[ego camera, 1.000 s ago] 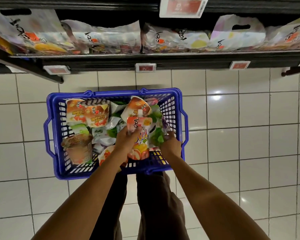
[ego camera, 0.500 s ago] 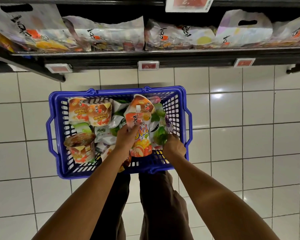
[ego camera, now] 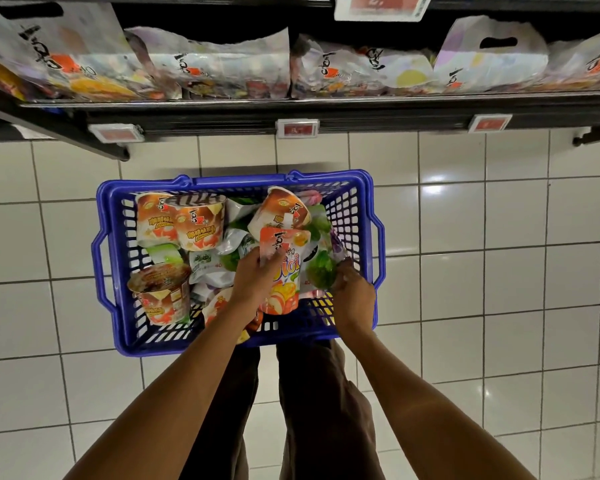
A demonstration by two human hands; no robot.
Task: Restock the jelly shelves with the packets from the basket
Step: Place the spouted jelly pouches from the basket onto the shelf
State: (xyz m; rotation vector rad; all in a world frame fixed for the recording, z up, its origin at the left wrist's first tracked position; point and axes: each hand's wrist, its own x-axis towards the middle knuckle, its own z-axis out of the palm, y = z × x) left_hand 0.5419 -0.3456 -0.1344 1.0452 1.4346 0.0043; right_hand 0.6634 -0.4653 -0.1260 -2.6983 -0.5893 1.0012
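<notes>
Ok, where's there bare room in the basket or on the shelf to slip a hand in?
Bare basket floor shows only along the near wall: by the brown-lidded cup, and just left of the right hand. The middle is heaped with cups and pouches. The shelf front is packed with bags.

A blue basket [ego camera: 118,271] sits on the tiled floor [ego camera: 499,306]; bags [ego camera: 215,64] line the shelf [ego camera: 326,107].

Single head cam, wide-angle, worn high, faces fwd & steeply down: blue basket [ego camera: 243,180] mid-frame, fairly near, on tiled floor [ego camera: 499,306]; shelf [ego camera: 361,109] across top edge.
</notes>
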